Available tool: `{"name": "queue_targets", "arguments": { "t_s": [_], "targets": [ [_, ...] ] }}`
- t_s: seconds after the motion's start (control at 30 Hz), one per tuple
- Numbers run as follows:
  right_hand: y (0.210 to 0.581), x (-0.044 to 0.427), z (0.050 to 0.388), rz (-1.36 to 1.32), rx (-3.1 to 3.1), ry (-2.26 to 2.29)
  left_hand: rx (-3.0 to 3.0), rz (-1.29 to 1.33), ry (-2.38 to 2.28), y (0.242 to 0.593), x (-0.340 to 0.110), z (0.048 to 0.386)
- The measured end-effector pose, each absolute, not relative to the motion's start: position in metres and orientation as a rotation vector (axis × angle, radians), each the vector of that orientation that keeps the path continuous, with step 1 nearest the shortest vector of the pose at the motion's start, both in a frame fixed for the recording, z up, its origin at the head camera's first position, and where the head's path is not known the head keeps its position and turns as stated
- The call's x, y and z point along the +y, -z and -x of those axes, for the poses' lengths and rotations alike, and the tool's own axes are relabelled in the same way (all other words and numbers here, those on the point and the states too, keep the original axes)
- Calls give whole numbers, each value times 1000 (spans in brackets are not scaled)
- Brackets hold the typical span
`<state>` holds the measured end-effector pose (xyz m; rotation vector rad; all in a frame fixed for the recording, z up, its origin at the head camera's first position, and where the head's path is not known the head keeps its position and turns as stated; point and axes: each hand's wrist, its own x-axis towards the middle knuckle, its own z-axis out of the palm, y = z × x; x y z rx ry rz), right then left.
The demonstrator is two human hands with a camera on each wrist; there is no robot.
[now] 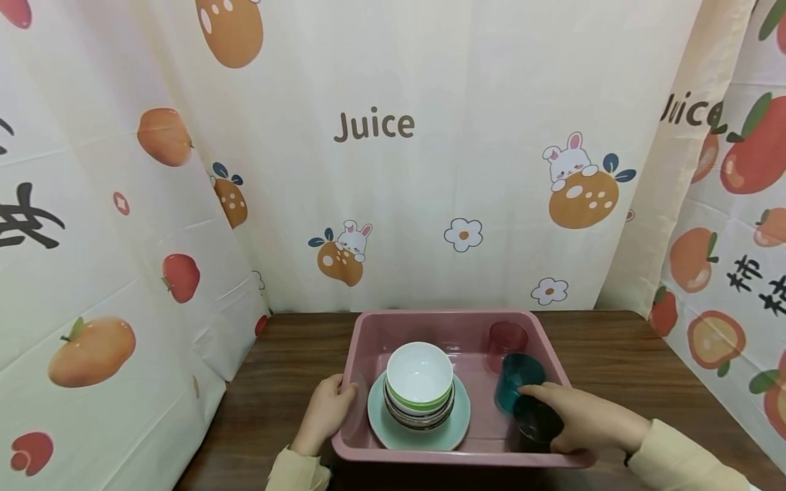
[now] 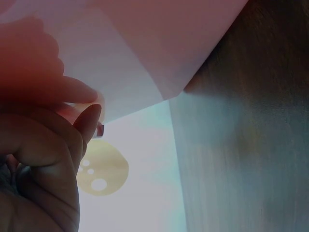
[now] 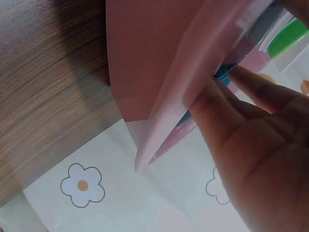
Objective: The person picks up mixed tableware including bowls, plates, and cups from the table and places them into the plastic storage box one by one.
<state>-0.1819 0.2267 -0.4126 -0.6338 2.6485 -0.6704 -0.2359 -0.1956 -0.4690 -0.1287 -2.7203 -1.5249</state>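
Note:
A pink plastic tub (image 1: 467,458) sits on the table. My left hand (image 1: 325,411) grips its left rim, the thumb over the edge and the fingers against the outer wall in the left wrist view. At the tub's front right corner my right hand (image 1: 583,417) reaches over the rim, its thumb and fingers around the top of a dark, see-through cup (image 1: 535,424). The index fingertip lies close to a teal cup (image 1: 514,382) just behind. Farther back stands a clear red cup (image 1: 507,343). The right hand hides part of the dark cup.
Inside the tub at left, a pale green plate (image 1: 459,419) bears a stack of bowls, a white one (image 1: 419,374) with a green band on top. Brown wooden tabletop (image 1: 301,348) surrounds the tub. A fruit-printed curtain (image 1: 399,191) hangs behind and at both sides.

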Motion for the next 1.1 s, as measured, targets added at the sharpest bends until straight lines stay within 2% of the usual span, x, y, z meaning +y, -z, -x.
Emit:
{"name": "queue_targets", "arguments": {
  "t_s": [0.43,0.7,0.93,1.1],
  "targets": [
    [408,232,184,722,2611,754,-2738,160,1548,472,-203,238],
    [403,249,187,721,2620,966,-2794,173,1474,472,-210,240],
    [415,263,185,742,3070,1033,-2849,132,1292,469,-219,243],
    [429,273,190,566,3441,819,-2780,130,1000,467,-226,243]
  ]
}}
